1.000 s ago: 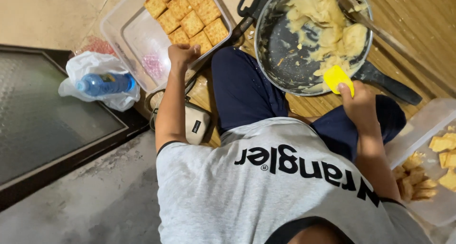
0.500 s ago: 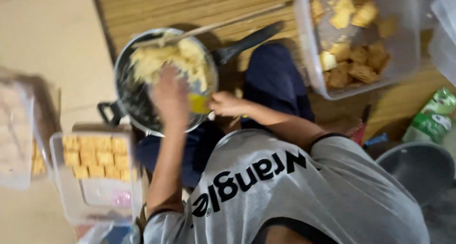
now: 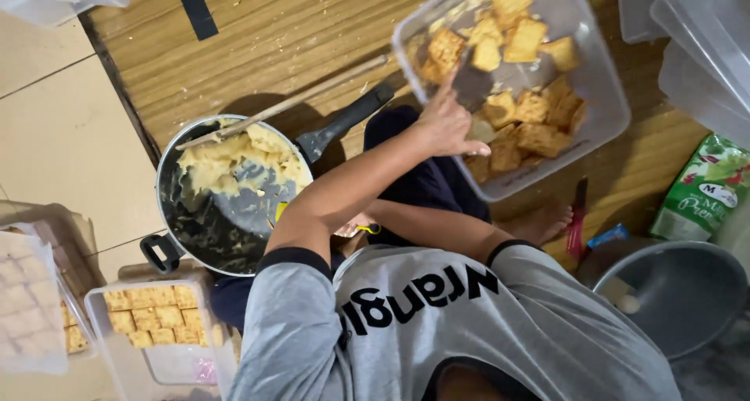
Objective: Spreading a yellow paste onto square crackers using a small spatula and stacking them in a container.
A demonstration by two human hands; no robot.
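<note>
Left hand (image 3: pixel 449 124) is reaching across into the clear tub (image 3: pixel 605 112), fingers loosely spread, index finger touching one of the roughly dozen fried squares (image 3: pixel 539 135), probably picking one out. Right hand (image 3: pixel 355 225) is tucked under that arm next to a yellow scraper (image 3: pixel 280 211), so can't tell its grip. One pan (image 3: pixel 168 174) of pale mash sits close by, one wooden stick (image 3: pixel 289 100) resting across its rim.
</note>
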